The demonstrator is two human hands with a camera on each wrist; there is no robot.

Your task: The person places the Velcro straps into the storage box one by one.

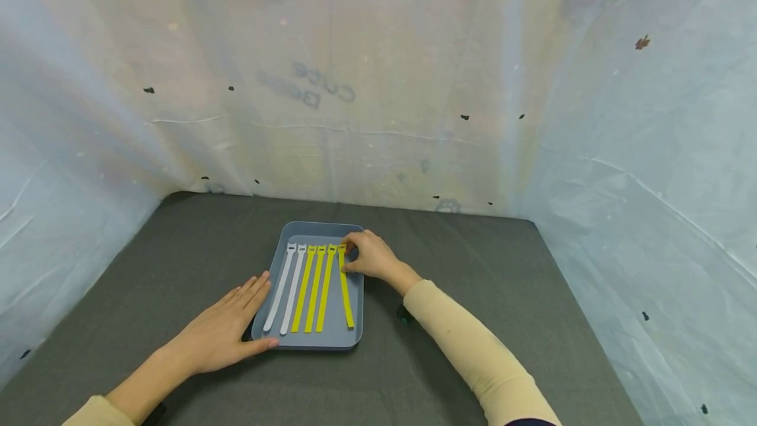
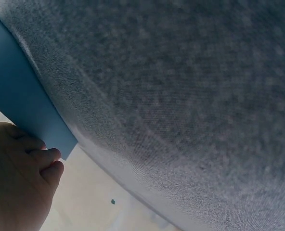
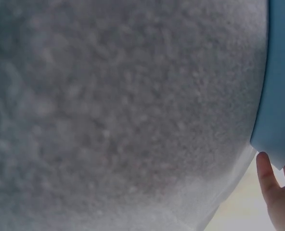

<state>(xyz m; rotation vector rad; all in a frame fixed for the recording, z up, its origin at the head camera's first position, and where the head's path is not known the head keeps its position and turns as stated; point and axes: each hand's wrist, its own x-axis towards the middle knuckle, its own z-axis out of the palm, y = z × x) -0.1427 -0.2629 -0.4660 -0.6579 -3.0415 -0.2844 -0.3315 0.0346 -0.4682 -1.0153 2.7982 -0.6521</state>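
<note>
A grey-blue tray (image 1: 337, 342) lies on the dark cloth in the head view. In it, two white hook-and-loop cable ties (image 1: 280, 294) and several yellow cable ties (image 1: 303, 291) stand side by side, slotted heads at the far end. My right hand (image 1: 372, 256) reaches over the tray's right rim, and its curled fingers and thumb grip the head end of the rightmost yellow cable tie (image 1: 346, 298). That tie slants away from its neighbours. Along the left rim my left hand (image 1: 227, 324) rests with straight fingers, its thumb on the near-left corner.
Dark grey cloth (image 1: 461, 268) covers the table around the tray. Translucent plastic sheeting (image 1: 378, 104) hangs at the back and along both sides. The tray's outer wall shows in both wrist views.
</note>
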